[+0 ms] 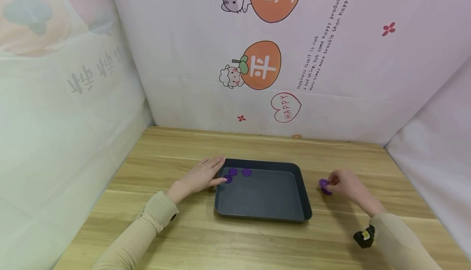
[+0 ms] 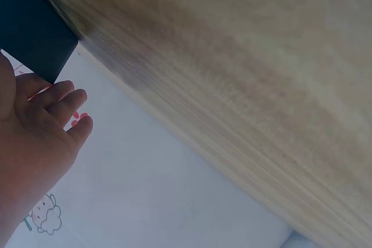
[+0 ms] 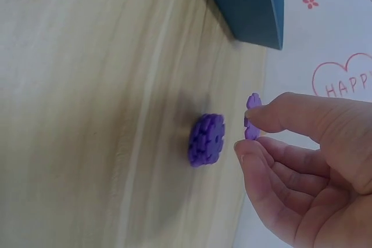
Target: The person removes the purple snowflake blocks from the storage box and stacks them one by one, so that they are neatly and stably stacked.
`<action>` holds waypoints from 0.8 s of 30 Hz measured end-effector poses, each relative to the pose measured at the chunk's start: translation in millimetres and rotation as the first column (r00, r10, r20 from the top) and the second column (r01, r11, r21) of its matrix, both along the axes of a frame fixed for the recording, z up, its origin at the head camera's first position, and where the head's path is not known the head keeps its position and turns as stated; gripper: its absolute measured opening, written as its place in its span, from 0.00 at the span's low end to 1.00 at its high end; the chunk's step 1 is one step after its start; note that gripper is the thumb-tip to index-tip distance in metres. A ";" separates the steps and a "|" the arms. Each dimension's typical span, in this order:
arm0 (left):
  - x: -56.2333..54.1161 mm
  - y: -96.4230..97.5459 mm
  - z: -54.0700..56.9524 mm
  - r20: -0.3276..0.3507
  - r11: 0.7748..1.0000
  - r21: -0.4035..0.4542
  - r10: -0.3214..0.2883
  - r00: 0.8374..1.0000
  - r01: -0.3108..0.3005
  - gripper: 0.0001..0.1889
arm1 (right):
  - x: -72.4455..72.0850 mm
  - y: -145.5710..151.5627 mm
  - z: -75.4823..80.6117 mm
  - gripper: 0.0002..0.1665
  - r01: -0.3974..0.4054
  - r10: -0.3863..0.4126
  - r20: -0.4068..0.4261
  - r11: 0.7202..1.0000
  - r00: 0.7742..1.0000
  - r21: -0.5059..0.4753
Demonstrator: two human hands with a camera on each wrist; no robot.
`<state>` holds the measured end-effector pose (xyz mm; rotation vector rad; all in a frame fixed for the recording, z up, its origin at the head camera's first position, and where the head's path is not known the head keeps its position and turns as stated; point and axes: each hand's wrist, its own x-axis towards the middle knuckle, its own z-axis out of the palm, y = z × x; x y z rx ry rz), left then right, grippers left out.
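Observation:
My right hand (image 1: 346, 184) pinches a purple notched plastic disc (image 3: 253, 117) between thumb and fingers, to the right of the tray. Just below it on the table stands a small stack of purple notched discs (image 3: 206, 140); their exact number is hard to tell. At the left rim of a dark rectangular baking tray (image 1: 263, 198) lies my left hand (image 1: 200, 176), fingers extended toward its far corner. Its thumb reaches over the rim beside a purple disc (image 1: 228, 179). Two more purple discs (image 1: 246, 172) are in the tray's far left area. The left wrist view shows relaxed fingers (image 2: 70, 105) by the tray corner.
The tray sits on a wood-grain table (image 1: 176, 237). White printed cloth (image 1: 191, 57) hangs behind the table and along both sides. A black wrist device (image 1: 364, 237) is at the right cuff.

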<state>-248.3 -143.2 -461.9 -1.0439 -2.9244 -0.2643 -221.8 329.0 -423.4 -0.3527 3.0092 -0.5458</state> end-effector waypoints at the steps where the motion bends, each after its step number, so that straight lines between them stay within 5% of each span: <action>1: 0.1 0.0 0.0 -0.003 1.000 0.003 -0.002 1.000 0.002 0.40 | 0.1 1.1 -0.4 0.13 0.001 -0.001 0.003 1.000 1.000 0.001; 24: -0.9 -0.1 -0.3 0.015 1.000 0.005 0.006 1.000 -0.006 0.40 | 1.2 10.1 -8.4 0.10 0.040 -0.040 0.042 0.999 0.998 0.014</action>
